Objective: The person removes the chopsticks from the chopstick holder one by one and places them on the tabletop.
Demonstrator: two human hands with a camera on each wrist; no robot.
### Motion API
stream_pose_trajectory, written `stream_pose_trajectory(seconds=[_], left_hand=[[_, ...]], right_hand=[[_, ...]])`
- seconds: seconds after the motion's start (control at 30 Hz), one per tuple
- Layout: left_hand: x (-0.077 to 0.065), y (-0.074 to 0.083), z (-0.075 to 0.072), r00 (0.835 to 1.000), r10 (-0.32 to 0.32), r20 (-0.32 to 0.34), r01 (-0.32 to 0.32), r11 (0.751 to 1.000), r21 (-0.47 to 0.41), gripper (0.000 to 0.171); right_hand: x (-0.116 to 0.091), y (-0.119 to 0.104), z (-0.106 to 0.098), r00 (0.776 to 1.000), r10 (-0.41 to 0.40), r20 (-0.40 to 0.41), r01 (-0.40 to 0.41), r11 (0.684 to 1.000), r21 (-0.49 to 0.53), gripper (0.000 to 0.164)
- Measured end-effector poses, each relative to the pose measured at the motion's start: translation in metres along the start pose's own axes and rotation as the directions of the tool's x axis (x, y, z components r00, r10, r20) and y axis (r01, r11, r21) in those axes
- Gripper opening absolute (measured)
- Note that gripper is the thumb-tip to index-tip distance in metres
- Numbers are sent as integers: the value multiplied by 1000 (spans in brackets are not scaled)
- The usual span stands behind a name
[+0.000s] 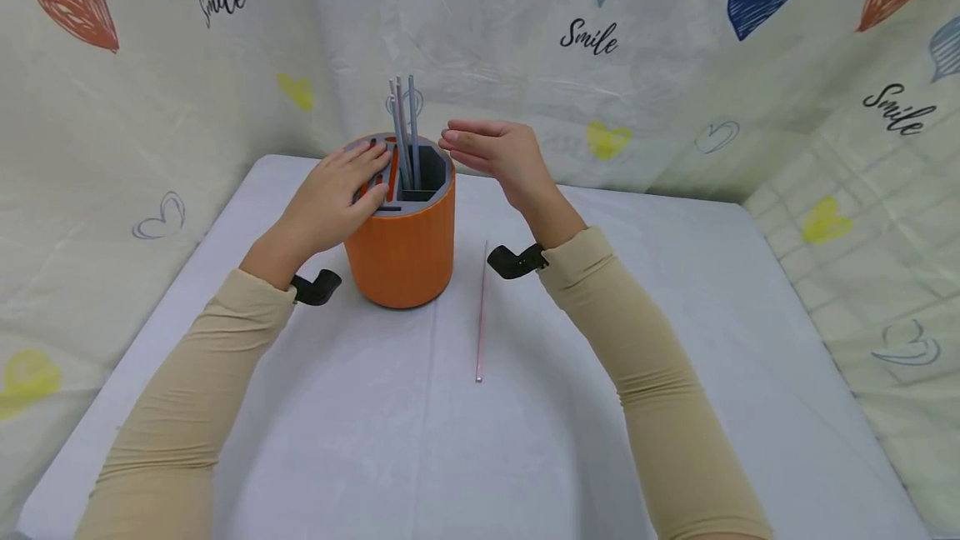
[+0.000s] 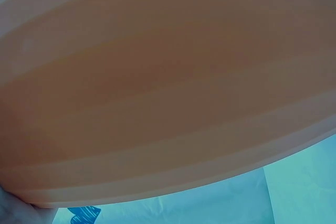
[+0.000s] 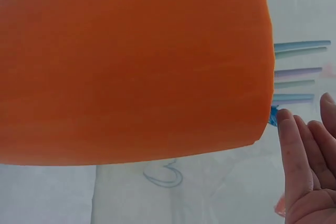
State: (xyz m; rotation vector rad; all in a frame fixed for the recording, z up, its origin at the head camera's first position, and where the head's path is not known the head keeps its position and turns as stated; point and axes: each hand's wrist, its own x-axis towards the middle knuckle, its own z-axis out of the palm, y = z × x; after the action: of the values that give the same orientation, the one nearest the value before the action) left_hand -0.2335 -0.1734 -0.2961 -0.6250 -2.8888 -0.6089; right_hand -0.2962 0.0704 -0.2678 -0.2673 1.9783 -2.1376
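An orange round holder (image 1: 401,261) with a grey slotted top stands upright on the table. Several thin straws (image 1: 413,119) rise from its top; in the right wrist view the straws (image 3: 302,72) look blue, green and purple. My left hand (image 1: 330,194) rests on the left side of the slotted top, its fingers over the slots. My right hand (image 1: 498,158) is just beside the right rim with fairly straight fingers and nothing in it. One thin pinkish straw (image 1: 482,315) lies on the table right of the holder. The holder's wall (image 2: 168,87) fills most of the left wrist view.
A white cloth covers the table (image 1: 360,440). Behind and at both sides hangs a pale curtain (image 1: 675,90) printed with hearts and writing, close to the holder's far side. Each wrist carries a small black camera mount (image 1: 517,261).
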Motion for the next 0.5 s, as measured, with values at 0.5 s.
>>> stream_pose_trajectory(seconds=[0.5], left_hand=[[-1, 1, -1, 1000, 5, 1, -5, 1000, -8, 56]], right_hand=[[-5, -1, 28, 993, -91, 81, 95, 994, -53, 32]])
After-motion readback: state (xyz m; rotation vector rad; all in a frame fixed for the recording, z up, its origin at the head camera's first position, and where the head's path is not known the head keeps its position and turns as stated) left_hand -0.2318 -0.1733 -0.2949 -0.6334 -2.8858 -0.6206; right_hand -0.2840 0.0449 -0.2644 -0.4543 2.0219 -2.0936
